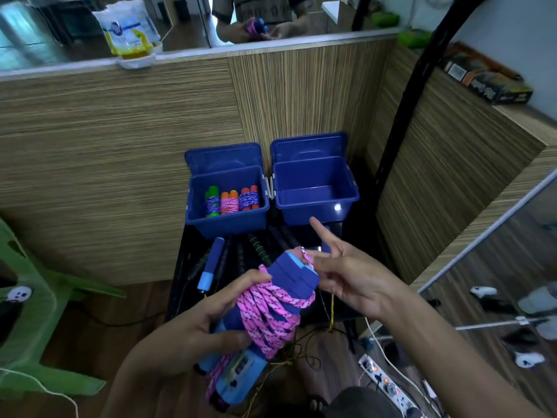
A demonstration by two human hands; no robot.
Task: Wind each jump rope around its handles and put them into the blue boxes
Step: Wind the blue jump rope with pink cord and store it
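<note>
Loose ropes (241, 254) before blue boxes (316, 191), power strip (388, 384) underfoot

I count two blue boxes, both with lids up: the left box (226, 217) and the right box (315, 203). In the left one I see three wound jump ropes: one with green handles (212, 203), one with orange handles (229, 203) and one with red-orange handles (249, 199). A fourth wound rope, the pink rope on blue handles (272, 309), sits in my two hands, the left hand (193, 321) and the right hand (349, 276). On the dark counter (180, 267) lie several loose handles, too overlapped for me to number; one blue handle (211, 263) stands out.
</note>
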